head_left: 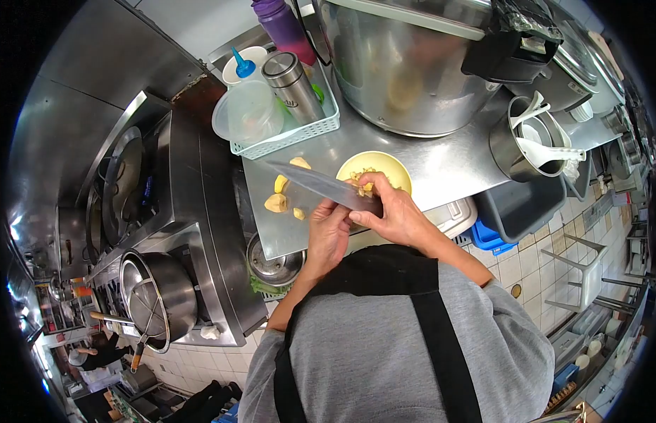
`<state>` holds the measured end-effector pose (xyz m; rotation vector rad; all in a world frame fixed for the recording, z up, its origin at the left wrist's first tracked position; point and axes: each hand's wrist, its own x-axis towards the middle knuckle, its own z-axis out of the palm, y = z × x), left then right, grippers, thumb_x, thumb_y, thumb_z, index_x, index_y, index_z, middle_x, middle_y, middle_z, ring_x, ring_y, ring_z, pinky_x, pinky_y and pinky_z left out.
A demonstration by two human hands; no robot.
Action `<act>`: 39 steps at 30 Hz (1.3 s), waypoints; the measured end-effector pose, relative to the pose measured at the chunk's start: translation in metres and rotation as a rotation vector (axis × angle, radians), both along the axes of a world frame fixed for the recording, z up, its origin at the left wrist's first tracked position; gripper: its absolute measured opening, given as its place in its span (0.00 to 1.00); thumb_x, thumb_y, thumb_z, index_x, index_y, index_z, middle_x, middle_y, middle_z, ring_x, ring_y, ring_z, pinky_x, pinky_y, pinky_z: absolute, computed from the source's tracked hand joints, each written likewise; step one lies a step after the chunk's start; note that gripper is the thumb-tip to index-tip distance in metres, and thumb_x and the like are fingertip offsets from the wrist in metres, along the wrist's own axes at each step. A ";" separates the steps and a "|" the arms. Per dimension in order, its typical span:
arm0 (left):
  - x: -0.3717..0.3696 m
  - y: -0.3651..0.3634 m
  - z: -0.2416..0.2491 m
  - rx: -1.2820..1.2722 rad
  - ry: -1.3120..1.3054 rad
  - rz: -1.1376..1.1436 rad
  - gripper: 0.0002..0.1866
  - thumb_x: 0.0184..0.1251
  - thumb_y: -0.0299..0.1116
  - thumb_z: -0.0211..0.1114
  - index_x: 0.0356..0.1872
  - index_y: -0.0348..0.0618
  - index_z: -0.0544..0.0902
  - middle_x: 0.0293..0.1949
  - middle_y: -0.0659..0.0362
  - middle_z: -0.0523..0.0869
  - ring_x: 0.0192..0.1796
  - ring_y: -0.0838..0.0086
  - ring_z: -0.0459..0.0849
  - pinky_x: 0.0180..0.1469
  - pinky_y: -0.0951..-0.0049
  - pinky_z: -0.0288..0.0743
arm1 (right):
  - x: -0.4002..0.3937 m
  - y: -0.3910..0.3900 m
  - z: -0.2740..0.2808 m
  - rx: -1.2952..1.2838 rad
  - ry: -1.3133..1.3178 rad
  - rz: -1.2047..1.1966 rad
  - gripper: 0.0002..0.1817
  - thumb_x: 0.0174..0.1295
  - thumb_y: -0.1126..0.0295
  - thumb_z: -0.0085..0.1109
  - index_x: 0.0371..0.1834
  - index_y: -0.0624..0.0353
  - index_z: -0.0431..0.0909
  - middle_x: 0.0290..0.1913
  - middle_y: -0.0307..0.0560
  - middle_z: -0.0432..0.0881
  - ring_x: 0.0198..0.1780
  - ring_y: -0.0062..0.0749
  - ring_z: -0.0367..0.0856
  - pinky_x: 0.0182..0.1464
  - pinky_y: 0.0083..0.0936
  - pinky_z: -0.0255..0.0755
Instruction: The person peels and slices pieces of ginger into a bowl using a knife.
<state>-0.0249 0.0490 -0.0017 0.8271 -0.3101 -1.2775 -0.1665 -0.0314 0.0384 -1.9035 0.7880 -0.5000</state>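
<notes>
A broad kitchen knife [317, 185] lies slantwise across my hands, its tip pointing to the upper left. My right hand [397, 217] is closed around the heel end of the blade, and the handle is hidden. Below the blade, my left hand [328, 231] has its fingers curled together against the lower edge; what it pinches is hidden. Just behind my right fingers sits a yellow bowl [395, 169] with small chopped yellow bits [357, 175] in it. Left of my left hand, several yellowish pieces of what looks like ginger [275, 203] lie on the steel table [286, 236].
A pale basket [293, 141] with a steel flask [293, 84] and plastic tubs stands behind. Farther back is a large steel cooker [412, 84]. A pot with white ladles [508, 151] stands at right, a stove [208, 261] with pans at left. Grey bins [529, 204] stand below.
</notes>
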 end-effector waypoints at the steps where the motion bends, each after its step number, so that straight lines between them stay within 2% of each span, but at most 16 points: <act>1: 0.000 -0.001 0.004 0.009 -0.008 0.041 0.12 0.66 0.22 0.59 0.49 0.37 0.79 0.45 0.58 0.83 0.45 0.76 0.82 0.49 0.75 0.77 | -0.001 0.002 0.003 -0.006 -0.006 0.010 0.34 0.55 0.54 0.66 0.61 0.52 0.60 0.34 0.63 0.81 0.36 0.57 0.82 0.40 0.43 0.73; 4: 0.005 0.000 0.001 -0.014 -0.043 0.054 0.12 0.65 0.21 0.60 0.49 0.37 0.79 0.43 0.59 0.84 0.45 0.76 0.82 0.48 0.76 0.76 | -0.001 0.005 0.005 -0.035 0.052 0.050 0.35 0.55 0.57 0.66 0.62 0.54 0.59 0.36 0.60 0.79 0.38 0.52 0.81 0.41 0.38 0.73; 7: 0.009 0.000 -0.001 -0.024 -0.124 0.033 0.13 0.64 0.21 0.61 0.50 0.38 0.79 0.43 0.59 0.84 0.45 0.77 0.81 0.47 0.77 0.76 | -0.001 0.004 0.001 -0.085 0.010 0.056 0.35 0.55 0.56 0.66 0.63 0.53 0.59 0.35 0.58 0.79 0.37 0.49 0.81 0.41 0.36 0.73; 10: 0.007 0.000 0.000 -0.010 -0.158 0.029 0.14 0.64 0.21 0.61 0.51 0.37 0.78 0.43 0.59 0.83 0.44 0.78 0.81 0.47 0.77 0.76 | 0.000 0.002 0.003 -0.027 -0.021 0.050 0.32 0.57 0.56 0.65 0.60 0.54 0.61 0.32 0.53 0.78 0.36 0.43 0.80 0.40 0.34 0.72; 13: -0.002 0.000 0.002 -0.039 -0.104 -0.077 0.14 0.65 0.21 0.60 0.52 0.37 0.77 0.45 0.58 0.83 0.45 0.77 0.81 0.49 0.76 0.77 | 0.005 -0.009 -0.014 -0.035 -0.147 -0.027 0.27 0.59 0.53 0.63 0.53 0.55 0.63 0.31 0.55 0.79 0.34 0.47 0.81 0.40 0.35 0.73; 14: -0.003 0.001 0.003 -0.056 -0.077 -0.129 0.14 0.65 0.21 0.60 0.52 0.37 0.77 0.45 0.58 0.83 0.45 0.77 0.81 0.50 0.76 0.77 | 0.005 -0.013 -0.017 0.332 -0.238 -0.049 0.23 0.61 0.54 0.61 0.49 0.56 0.63 0.29 0.49 0.78 0.33 0.35 0.79 0.38 0.29 0.71; 17: 0.003 -0.003 0.015 -0.062 0.015 -0.067 0.16 0.65 0.21 0.59 0.54 0.36 0.76 0.46 0.57 0.82 0.46 0.75 0.82 0.52 0.75 0.77 | -0.001 -0.022 -0.013 0.295 -0.216 -0.101 0.22 0.62 0.55 0.60 0.49 0.56 0.63 0.30 0.47 0.78 0.34 0.29 0.78 0.37 0.27 0.71; 18: 0.005 -0.004 0.013 -0.051 0.026 -0.050 0.16 0.65 0.21 0.60 0.55 0.36 0.76 0.47 0.58 0.82 0.45 0.75 0.82 0.52 0.75 0.77 | -0.005 -0.019 -0.006 0.217 -0.136 -0.092 0.25 0.61 0.54 0.61 0.53 0.56 0.63 0.31 0.51 0.79 0.35 0.35 0.80 0.38 0.30 0.72; 21: 0.007 -0.003 0.008 0.005 0.059 -0.012 0.18 0.65 0.22 0.60 0.57 0.36 0.75 0.48 0.58 0.82 0.45 0.76 0.82 0.51 0.76 0.77 | -0.006 -0.007 -0.007 -0.084 -0.135 0.023 0.30 0.59 0.57 0.63 0.60 0.57 0.62 0.36 0.50 0.78 0.35 0.35 0.79 0.39 0.30 0.72; 22: 0.006 -0.005 0.010 0.031 0.071 -0.004 0.19 0.66 0.23 0.59 0.58 0.36 0.75 0.48 0.58 0.82 0.44 0.76 0.82 0.50 0.76 0.77 | -0.008 -0.002 0.003 0.012 -0.049 0.078 0.34 0.57 0.57 0.65 0.63 0.56 0.60 0.45 0.55 0.78 0.41 0.47 0.80 0.45 0.35 0.73; 25: 0.008 -0.005 0.007 0.038 0.045 -0.017 0.19 0.66 0.24 0.60 0.59 0.35 0.74 0.49 0.59 0.81 0.44 0.78 0.81 0.48 0.76 0.77 | -0.007 0.004 0.003 -0.058 0.054 0.070 0.36 0.56 0.57 0.66 0.64 0.55 0.60 0.51 0.58 0.77 0.46 0.54 0.80 0.50 0.38 0.73; 26: 0.009 -0.004 0.005 0.029 0.026 -0.027 0.20 0.66 0.25 0.60 0.59 0.35 0.74 0.49 0.59 0.81 0.44 0.78 0.81 0.48 0.76 0.77 | -0.007 0.004 0.002 -0.083 0.076 0.070 0.37 0.55 0.56 0.67 0.65 0.54 0.60 0.56 0.60 0.75 0.50 0.58 0.79 0.53 0.42 0.72; 29: 0.006 -0.003 0.008 0.046 0.009 -0.003 0.21 0.66 0.27 0.61 0.59 0.34 0.73 0.47 0.61 0.81 0.44 0.79 0.80 0.46 0.76 0.77 | -0.006 0.005 0.005 -0.130 0.083 0.084 0.38 0.54 0.55 0.67 0.65 0.54 0.59 0.56 0.60 0.75 0.50 0.58 0.79 0.52 0.42 0.73; 32: 0.007 -0.002 0.003 0.004 0.009 -0.009 0.23 0.66 0.31 0.62 0.60 0.33 0.71 0.45 0.62 0.80 0.44 0.79 0.80 0.46 0.76 0.77 | -0.003 0.006 -0.003 -0.256 0.009 0.056 0.37 0.56 0.50 0.63 0.65 0.53 0.60 0.39 0.64 0.81 0.39 0.56 0.82 0.42 0.44 0.75; 39: 0.005 -0.002 0.005 0.097 0.062 -0.047 0.26 0.67 0.38 0.62 0.61 0.35 0.70 0.47 0.62 0.79 0.47 0.79 0.79 0.51 0.75 0.76 | 0.000 0.007 -0.003 -0.231 0.093 0.056 0.36 0.55 0.51 0.64 0.62 0.54 0.61 0.36 0.64 0.81 0.37 0.55 0.83 0.41 0.44 0.75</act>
